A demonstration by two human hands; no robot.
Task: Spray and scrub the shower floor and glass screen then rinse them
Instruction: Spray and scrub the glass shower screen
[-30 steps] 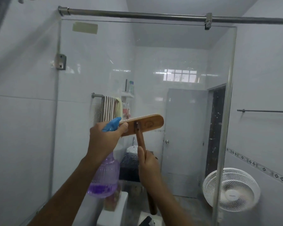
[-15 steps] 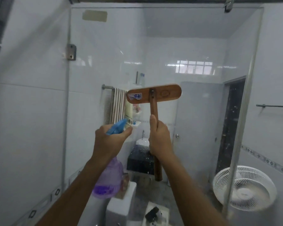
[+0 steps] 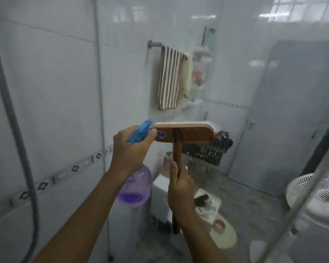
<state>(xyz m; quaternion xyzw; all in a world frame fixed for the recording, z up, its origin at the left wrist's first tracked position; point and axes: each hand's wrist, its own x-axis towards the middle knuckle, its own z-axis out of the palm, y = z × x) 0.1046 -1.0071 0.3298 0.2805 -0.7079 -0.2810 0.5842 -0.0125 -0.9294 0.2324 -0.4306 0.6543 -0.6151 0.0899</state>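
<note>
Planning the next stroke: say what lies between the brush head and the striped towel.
Head view: only the misted glass screen separates brush head from striped towel; the gap shows plain white wall tile beyond.

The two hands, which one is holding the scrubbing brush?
The right hand: it grips the wooden handle of the brush, below the brush head. The left hand holds the purple spray bottle with the blue nozzle instead.

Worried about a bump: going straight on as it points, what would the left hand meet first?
Likely the left end of the brush head, right beside the left hand; depth is unclear.
</note>
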